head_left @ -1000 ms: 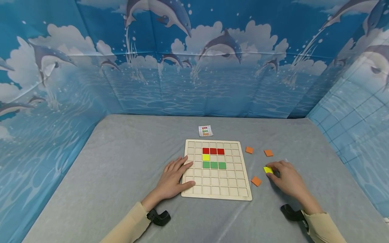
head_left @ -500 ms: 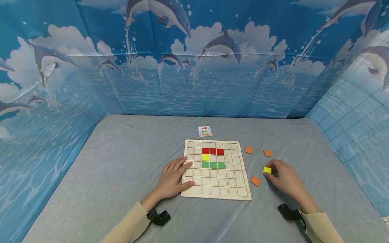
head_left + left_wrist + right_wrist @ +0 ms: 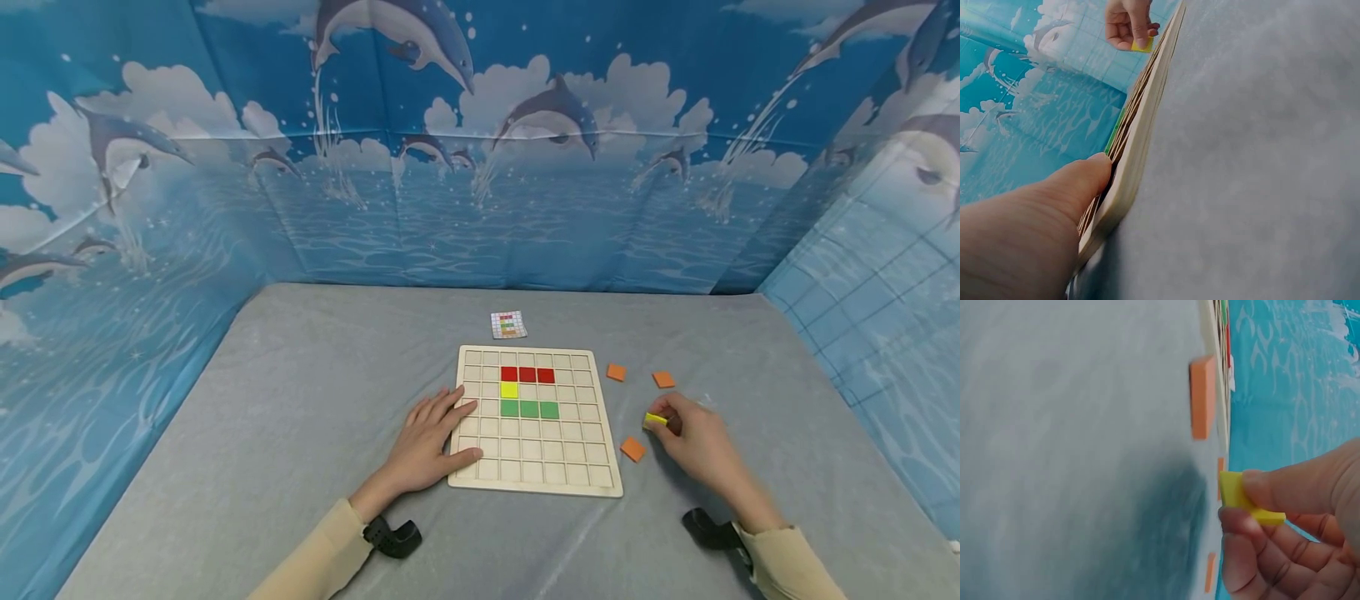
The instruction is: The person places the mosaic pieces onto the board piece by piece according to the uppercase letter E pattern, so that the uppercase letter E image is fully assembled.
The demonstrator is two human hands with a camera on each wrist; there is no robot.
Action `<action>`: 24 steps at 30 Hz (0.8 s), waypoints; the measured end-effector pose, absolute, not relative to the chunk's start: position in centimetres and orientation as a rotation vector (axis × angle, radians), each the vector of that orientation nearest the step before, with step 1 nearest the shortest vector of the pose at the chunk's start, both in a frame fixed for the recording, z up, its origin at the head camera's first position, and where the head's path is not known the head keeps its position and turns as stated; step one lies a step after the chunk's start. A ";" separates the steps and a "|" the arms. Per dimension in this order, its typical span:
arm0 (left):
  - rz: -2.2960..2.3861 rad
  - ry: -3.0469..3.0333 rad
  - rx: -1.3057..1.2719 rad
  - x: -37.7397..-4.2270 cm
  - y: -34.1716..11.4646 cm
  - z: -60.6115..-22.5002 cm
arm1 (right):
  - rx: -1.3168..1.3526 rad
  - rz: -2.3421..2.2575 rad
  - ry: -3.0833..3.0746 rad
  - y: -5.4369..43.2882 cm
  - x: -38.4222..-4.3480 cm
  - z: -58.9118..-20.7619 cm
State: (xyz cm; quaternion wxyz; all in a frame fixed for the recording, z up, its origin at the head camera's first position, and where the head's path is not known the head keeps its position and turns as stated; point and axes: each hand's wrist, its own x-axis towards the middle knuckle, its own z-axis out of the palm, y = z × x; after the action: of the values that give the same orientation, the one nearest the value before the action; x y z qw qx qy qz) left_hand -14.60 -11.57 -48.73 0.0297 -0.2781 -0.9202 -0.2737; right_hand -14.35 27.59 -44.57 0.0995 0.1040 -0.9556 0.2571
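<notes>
My left hand [image 3: 423,446] lies with fingers spread on the left edge of a wooden grid board [image 3: 540,475]. On the board sit a row of red tiles [image 3: 527,375], one yellow tile [image 3: 509,390] and a row of green tiles [image 3: 529,409]. Right of the board, my right hand [image 3: 697,437] pinches another yellow tile [image 3: 1233,487] between thumb and fingers, raised over the cloth. In the head view this tile is turned nearly edge-on. Closest to that hand is an orange tile [image 3: 633,450], lying flat beside the board's right edge.
Two more orange tiles, one by the board [image 3: 616,372] and one farther right [image 3: 663,380], lie on the grey cloth [image 3: 337,350]. A small card [image 3: 508,324] printed with a coloured grid lies behind the board. A dolphin-print curtain [image 3: 525,225] encloses the back and sides.
My right hand has shifted slightly left with the yellow tile, which has turned in the fingers from face-up to nearly edge-on. The left hand stays on the board.
</notes>
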 end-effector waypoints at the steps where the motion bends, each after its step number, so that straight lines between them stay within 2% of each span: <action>1: -0.843 -2.837 -0.856 -14.6 -11.6 -48.7 | 0.320 0.763 -2.811 27.4 -14.4 -44.5; 24: -0.848 -2.839 -0.858 -14.7 -11.6 -48.8 | 0.782 1.047 -2.762 19.6 -15.3 -44.3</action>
State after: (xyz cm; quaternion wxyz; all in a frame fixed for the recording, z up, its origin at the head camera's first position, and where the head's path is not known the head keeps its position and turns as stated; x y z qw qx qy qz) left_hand -14.66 -11.62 -48.76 0.0285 -0.2781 -0.9200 -0.2747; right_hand -15.33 19.62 -44.33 0.0429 0.2555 -0.9031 0.3424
